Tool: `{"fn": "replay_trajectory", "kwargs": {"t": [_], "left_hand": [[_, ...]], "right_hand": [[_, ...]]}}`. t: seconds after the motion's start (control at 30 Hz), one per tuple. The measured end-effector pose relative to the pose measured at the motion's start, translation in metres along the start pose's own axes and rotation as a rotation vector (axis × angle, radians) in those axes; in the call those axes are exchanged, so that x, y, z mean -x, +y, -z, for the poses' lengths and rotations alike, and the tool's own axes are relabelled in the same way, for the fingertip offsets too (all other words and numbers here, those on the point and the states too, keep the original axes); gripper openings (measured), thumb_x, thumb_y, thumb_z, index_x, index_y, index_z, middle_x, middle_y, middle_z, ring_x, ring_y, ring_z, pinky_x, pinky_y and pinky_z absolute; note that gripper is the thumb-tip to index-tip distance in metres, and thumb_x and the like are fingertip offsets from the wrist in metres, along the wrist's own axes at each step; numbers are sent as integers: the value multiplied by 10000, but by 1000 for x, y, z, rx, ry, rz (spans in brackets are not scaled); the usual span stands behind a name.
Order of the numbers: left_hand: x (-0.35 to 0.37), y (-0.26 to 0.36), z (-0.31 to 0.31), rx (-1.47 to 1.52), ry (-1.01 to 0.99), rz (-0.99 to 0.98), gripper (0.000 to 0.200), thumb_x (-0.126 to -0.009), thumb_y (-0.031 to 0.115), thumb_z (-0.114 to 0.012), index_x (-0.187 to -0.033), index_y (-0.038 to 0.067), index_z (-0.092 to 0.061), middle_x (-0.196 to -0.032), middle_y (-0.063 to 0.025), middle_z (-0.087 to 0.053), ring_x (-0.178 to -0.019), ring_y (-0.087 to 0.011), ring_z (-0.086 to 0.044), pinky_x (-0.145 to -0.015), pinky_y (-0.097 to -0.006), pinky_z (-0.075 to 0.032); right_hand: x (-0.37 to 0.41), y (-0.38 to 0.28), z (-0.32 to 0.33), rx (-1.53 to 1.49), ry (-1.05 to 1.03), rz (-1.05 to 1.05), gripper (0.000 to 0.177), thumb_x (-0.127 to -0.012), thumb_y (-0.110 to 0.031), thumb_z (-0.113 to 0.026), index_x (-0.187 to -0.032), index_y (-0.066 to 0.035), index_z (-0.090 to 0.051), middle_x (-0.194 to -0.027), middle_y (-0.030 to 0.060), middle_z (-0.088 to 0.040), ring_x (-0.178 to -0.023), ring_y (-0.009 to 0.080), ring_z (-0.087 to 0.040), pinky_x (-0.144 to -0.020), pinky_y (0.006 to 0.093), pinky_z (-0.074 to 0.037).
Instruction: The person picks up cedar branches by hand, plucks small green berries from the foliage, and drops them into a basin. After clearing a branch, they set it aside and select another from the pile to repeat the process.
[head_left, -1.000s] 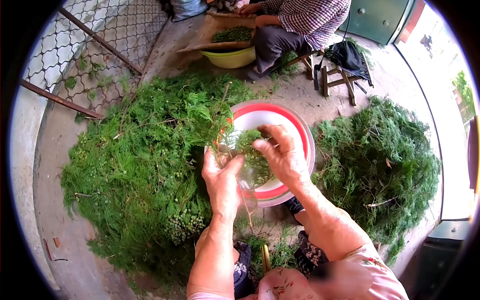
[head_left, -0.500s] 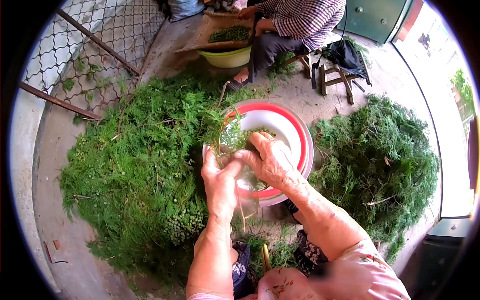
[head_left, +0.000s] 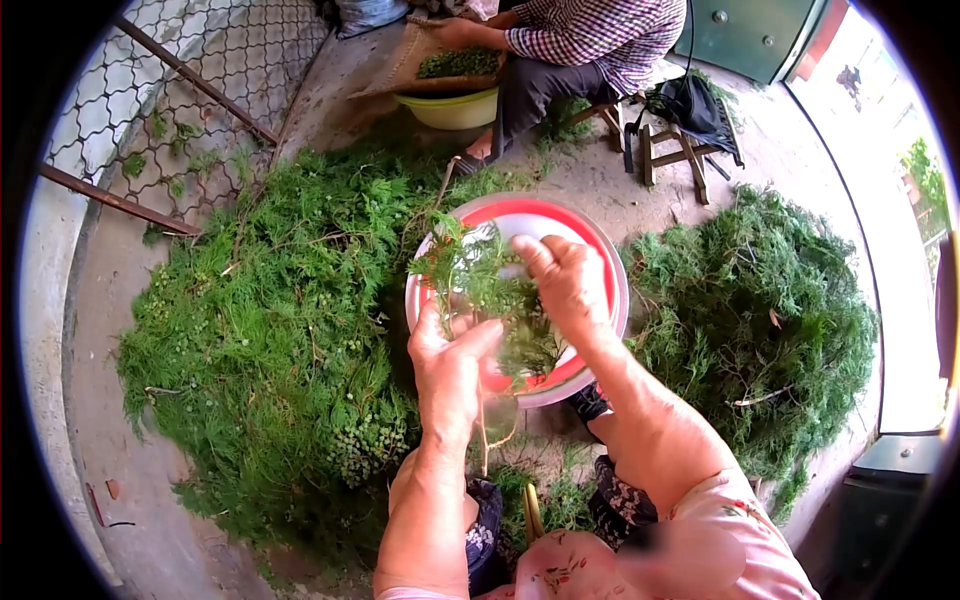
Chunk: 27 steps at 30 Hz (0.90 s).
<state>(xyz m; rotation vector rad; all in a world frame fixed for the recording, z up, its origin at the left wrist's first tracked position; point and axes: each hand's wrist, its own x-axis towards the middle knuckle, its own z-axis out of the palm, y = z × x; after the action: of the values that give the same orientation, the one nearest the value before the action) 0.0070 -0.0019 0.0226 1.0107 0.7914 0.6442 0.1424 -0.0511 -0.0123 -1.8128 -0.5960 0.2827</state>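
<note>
My left hand [head_left: 445, 365] is closed around a leafy evergreen branch [head_left: 468, 262]. The branch's green sprays stand up past my fingers, and its bare stem hangs below the wrist. Beneath both hands is a white basin with a red rim [head_left: 613, 285]. Small green berries and bits of foliage lie in it, partly hidden by the branch. Over the basin's right side, my right hand [head_left: 575, 288] is apart from the left, its fingers curled together. Whatever may be between them is too small to make out.
A large pile of cut branches [head_left: 270, 350] spreads at left, a darker pile [head_left: 755, 340] at right. Ahead, a person in a checked shirt [head_left: 610, 40] sits with a woven tray [head_left: 405, 65] over a yellow-green basin [head_left: 450, 108]. A wooden stool [head_left: 690, 150] carries a black bag [head_left: 690, 108].
My right hand has moved up and to the right, away from the left hand. The branch's sprays have shifted over the basin. The other person's hand has moved left along the tray.
</note>
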Motion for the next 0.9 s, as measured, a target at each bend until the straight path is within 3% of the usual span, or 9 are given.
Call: {"fn": "replay_trajectory", "kwargs": {"t": [0.13,0.27,0.3,0.4,0.43,0.53,0.63,0.73,0.9], "left_hand": [[-4,1,18,111,19,-88,300,-769,-82,-574,-1041,36,-526,-832,-29,-592,-631,-68,-540,-486,-164,-422],[-9,-3,25,111,67,-64,248,-785,-55,-595,-1005,39,-528,-831,-14,-579,-647,-71,-539,-487,-162,-416],[-8,-2,22,133,89,-78,236,-789,-43,-602,-997,38,-526,-822,-18,-584,-638,-71,-537,-476,-161,-410],[-10,-5,20,131,95,-105,233,-794,-43,-596,-1000,37,-524,-822,-21,-588,-632,-71,-534,-471,-162,-407],[-10,-5,19,130,106,-97,234,-795,-43,-595,-1003,37,-524,-824,-22,-589,-633,-71,-534,-470,-163,-406],[-9,-7,14,120,128,-89,238,-796,-45,-590,-1011,36,-525,-828,-21,-590,-636,-70,-534,-470,-166,-405],[-10,-8,13,121,110,-112,250,-792,-45,-593,-1019,39,-530,-834,-12,-591,-641,-64,-530,-479,-171,-402],[-11,-13,14,139,65,-102,267,-785,-34,-610,-1028,49,-538,-838,1,-593,-649,-54,-526,-490,-167,-393],[-4,-6,8,73,57,-56,311,-780,-29,-617,-1069,53,-536,-878,-10,-609,-700,-57,-545,-534,-165,-403]], "right_hand": [[-14,-4,24,-220,23,-304,346,-835,-347,-631,-801,-3,-638,-598,64,-585,-494,126,-520,-498,288,-429],[-9,-6,29,-158,-116,-257,271,-858,-266,-613,-870,1,-653,-666,56,-632,-557,98,-559,-503,264,-439],[-9,-2,29,-157,-198,-258,248,-838,-261,-648,-878,-17,-655,-658,-9,-591,-539,69,-485,-501,224,-407],[-6,13,17,24,-184,67,244,-853,-217,-627,-943,9,-647,-752,28,-631,-664,108,-550,-603,253,-449],[-1,7,18,56,-169,64,289,-871,-240,-606,-980,27,-625,-809,69,-642,-741,128,-566,-663,284,-465],[10,-2,11,79,-106,186,411,-837,-402,-592,-1000,-25,-613,-809,169,-639,-728,285,-625,-648,388,-480],[27,-25,16,81,-346,121,694,-784,-590,-543,-1169,-16,-488,-862,230,-629,-861,359,-624,-696,423,-498],[35,-22,5,0,-269,244,579,-783,-451,-647,-1107,5,-497,-897,237,-622,-861,348,-630,-711,403,-494],[34,-12,-3,-250,-249,46,384,-765,-191,-716,-998,36,-513,-825,190,-621,-741,246,-603,-668,346,-480]]}}
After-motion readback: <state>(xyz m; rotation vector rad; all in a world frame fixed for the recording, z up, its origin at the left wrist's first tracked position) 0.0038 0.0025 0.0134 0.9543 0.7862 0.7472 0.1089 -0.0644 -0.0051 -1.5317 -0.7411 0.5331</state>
